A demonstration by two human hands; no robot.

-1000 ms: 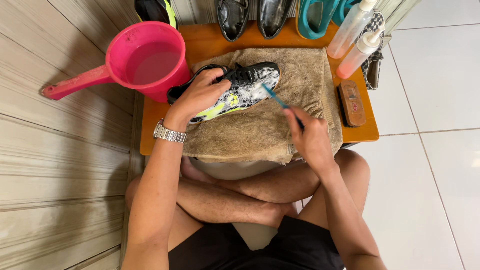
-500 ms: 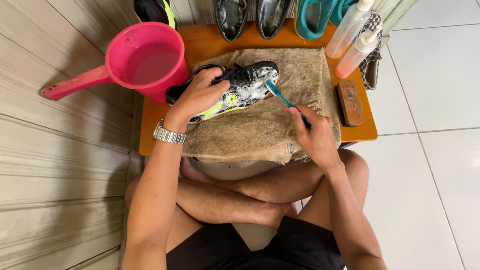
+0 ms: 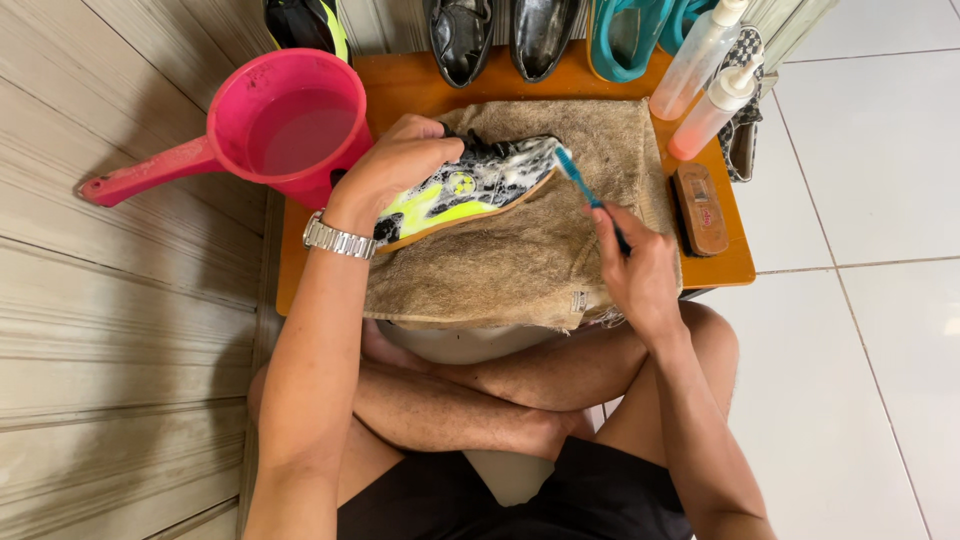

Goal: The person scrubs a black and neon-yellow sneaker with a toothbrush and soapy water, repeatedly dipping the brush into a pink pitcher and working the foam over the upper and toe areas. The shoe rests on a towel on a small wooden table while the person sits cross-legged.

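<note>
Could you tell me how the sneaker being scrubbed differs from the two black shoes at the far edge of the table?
The sneaker is black, white and neon yellow, while the two black shoes are plain and glossy. The sneaker lies on the tan towel, covered in foam, held by the left hand and brushed with the toothbrush in the right hand; the black shoes stand untouched and foam-free. Both rest on the orange table.

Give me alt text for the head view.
Left hand steadies a soapy black and neon-yellow sneaker on a tan towel, while the right hand holds a blue toothbrush to its toe. A pink plastic water scoop stands alongside.
</note>
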